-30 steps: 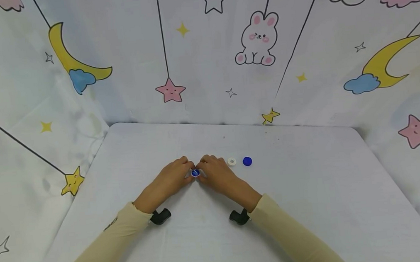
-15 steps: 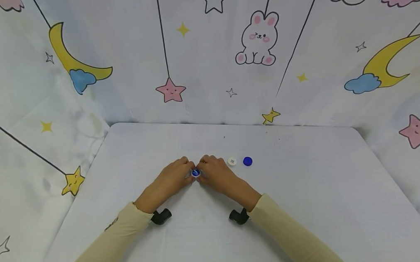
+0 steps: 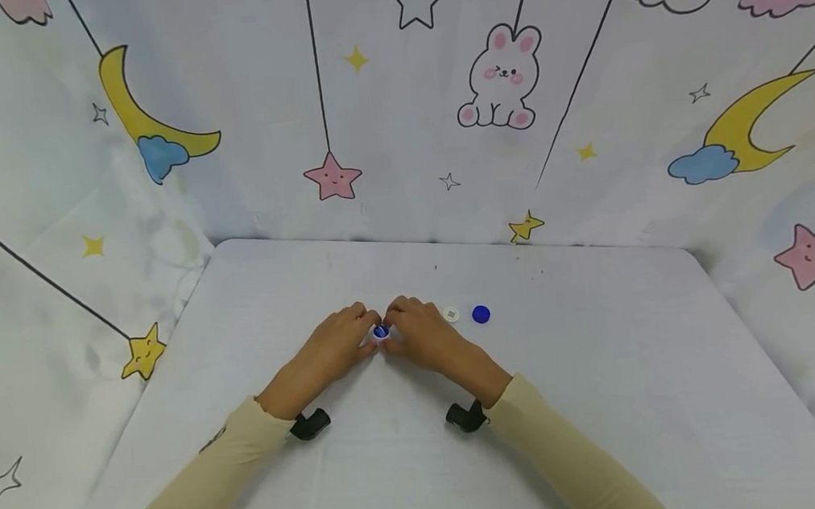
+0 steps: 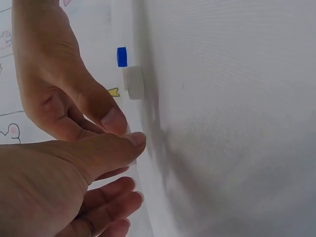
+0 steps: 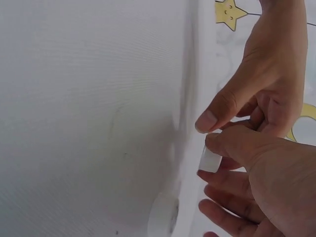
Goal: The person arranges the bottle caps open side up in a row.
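Between my two hands is a small round white piece with a shiny blue face (image 3: 381,332). My left hand (image 3: 338,341) pinches it from the left, with thumb and fingers curled. From the other side my right hand (image 3: 422,336) pinches it too. In the right wrist view the white side of the piece (image 5: 211,160) shows under the right thumb, and the left thumb tip is close beside it. The left wrist view has the fingers covering most of it. Just right of the right hand lie a white disc with a cross-shaped mark (image 3: 451,314) and a blue disc (image 3: 481,314).
A white table (image 3: 573,402) spreads out under both arms. Behind it and at the sides hangs a white cloth (image 3: 239,75) printed with moons, stars and a rabbit. Black wrist cameras jut out below the left wrist (image 3: 312,424) and the right wrist (image 3: 467,417).
Both hands and the piece have shifted very slightly away from me, and the piece's blue face is a little more tilted. The two discs on the table stay put.
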Demonstrator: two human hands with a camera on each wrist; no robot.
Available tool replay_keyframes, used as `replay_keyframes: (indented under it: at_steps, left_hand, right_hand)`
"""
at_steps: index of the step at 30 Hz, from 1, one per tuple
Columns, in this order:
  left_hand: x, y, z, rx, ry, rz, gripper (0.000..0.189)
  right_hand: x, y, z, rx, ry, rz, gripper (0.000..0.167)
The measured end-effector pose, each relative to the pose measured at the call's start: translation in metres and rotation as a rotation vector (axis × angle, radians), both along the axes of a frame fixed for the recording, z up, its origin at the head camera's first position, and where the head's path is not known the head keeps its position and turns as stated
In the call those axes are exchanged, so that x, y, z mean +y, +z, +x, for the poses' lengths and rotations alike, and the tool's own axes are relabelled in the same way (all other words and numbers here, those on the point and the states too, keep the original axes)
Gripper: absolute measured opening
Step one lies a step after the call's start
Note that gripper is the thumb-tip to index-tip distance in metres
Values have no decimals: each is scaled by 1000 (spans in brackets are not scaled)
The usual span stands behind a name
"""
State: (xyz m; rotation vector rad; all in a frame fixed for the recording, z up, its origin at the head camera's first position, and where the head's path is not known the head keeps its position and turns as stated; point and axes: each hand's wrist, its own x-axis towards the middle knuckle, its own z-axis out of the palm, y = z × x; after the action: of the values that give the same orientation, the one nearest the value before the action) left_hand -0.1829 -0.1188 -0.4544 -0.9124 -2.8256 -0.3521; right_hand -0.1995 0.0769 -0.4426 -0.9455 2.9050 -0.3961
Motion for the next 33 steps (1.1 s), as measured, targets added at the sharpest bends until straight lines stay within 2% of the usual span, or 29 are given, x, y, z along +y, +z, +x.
replay_keyframes:
  at_steps: [4, 15, 21, 29, 33]
  left_hand:
    - [-1, 0, 2, 81, -18, 9, 38]
    - [-4, 2, 5, 159, -84, 91, 30]
    - [-5, 2, 5, 236, -83, 74, 27]
    - [-6, 3, 5, 218, -39, 82, 23]
    - [-6, 3, 3, 160, 19, 119, 20]
  right_hand:
    - [1, 6, 0, -14, 0, -17, 30]
    - [6, 7, -2, -78, -6, -99, 28]
    - [8, 6, -2, -68, -2, -119, 28]
    - [10, 6, -1, -67, 8, -123, 31]
    - [11, 5, -2, -32, 9, -115, 34]
